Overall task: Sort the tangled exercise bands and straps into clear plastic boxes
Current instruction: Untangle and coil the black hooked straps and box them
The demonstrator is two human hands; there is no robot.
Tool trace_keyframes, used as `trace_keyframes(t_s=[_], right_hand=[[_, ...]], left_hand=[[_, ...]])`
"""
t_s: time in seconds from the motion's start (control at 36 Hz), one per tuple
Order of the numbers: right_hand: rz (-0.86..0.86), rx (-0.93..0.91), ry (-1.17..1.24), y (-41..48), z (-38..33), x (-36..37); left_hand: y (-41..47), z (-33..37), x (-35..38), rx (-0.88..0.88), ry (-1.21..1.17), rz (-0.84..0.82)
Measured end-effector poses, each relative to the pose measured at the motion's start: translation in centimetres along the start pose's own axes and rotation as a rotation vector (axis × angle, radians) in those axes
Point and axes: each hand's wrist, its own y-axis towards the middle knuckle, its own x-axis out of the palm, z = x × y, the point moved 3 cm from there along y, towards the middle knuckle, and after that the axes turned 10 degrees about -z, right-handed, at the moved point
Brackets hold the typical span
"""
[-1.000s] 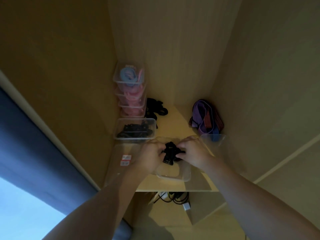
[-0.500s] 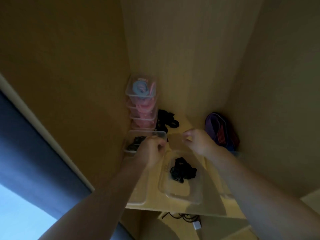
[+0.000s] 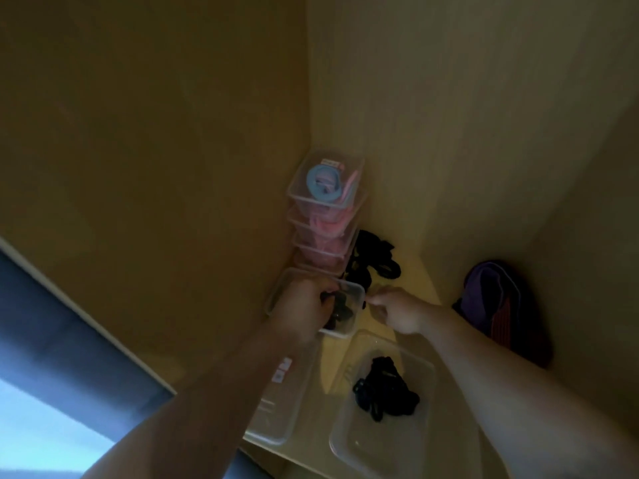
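A clear box [image 3: 350, 288] with black straps [image 3: 340, 312] in it stands at the left of the wooden shelf. My left hand [image 3: 304, 307] lies over its left half, fingers curled down over the rim and into the box. Just right of it, my right hand [image 3: 397, 310] pinches the box's right corner. Nearer to me is a second clear box [image 3: 413, 440] holding a small bundle of black strap [image 3: 383, 388]. Loose black straps [image 3: 375, 259] lie behind the hands. A purple and red pile of bands [image 3: 494, 305] sits at the right wall.
A stack of clear boxes [image 3: 325, 205] with blue and pink bands fills the back left corner. A clear lid or shallow tray [image 3: 273, 420] with a label lies at the shelf's front left. Wooden walls close the shelf on three sides; a dark panel [image 3: 69, 340] stands at the left.
Both hands left the near box, where the black strap bundle now lies, and moved back and left onto the box of black straps. The view tilted down.
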Motion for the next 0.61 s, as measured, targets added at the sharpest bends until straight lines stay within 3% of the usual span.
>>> trace_keyframes(t_s=[0.25, 0.53, 0.61], right_hand=[[-0.023, 0.076, -0.062, 1.1, 0.8, 0.2], [0.317, 0.044, 0.413, -4.7, 2.6, -4.4], [0.462, 0.003, 0.463, -7.7, 1.2, -8.2]], left_hand=[[1.7, 0.6, 0.1, 0.047, 0.027, -0.009], [5.4, 3.1, 0.2, 0.094, 0.017, -0.156], [7.1, 4.4, -0.4, 0.164, -0.033, -0.114]])
